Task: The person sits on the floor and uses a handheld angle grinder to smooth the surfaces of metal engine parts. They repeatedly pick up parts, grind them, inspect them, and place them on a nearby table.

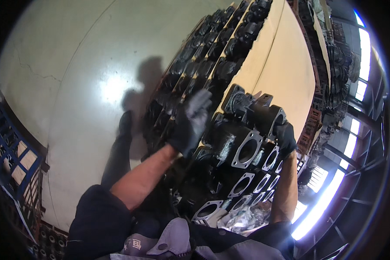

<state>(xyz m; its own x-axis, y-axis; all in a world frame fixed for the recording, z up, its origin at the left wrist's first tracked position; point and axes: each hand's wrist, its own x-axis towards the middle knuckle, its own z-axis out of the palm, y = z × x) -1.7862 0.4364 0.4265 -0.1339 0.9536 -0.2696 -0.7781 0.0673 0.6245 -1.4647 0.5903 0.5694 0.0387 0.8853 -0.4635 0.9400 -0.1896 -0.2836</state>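
Note:
My left hand (192, 121), in a dark grey work glove, hovers beside the stack with its fingers stretched out and nothing in them. My right hand (285, 138), gloved in black, grips the end flange of a black cast pipe fitting (264, 113). This fitting lies at the top of the near group, by the edge of a tan board. Just below it sits a larger black casting (246, 149) with a pale machined square flange and a round bore. Where the right fingertips wrap behind the flange is hidden.
Rows of black castings (216, 52) separated by tan sheets stretch away from me. A bare tan board (286, 56) covers the layer to their right. Clear plastic wrap (247, 216) lies near my body. A blue metal rack (13, 151) stands on the concrete floor at far left.

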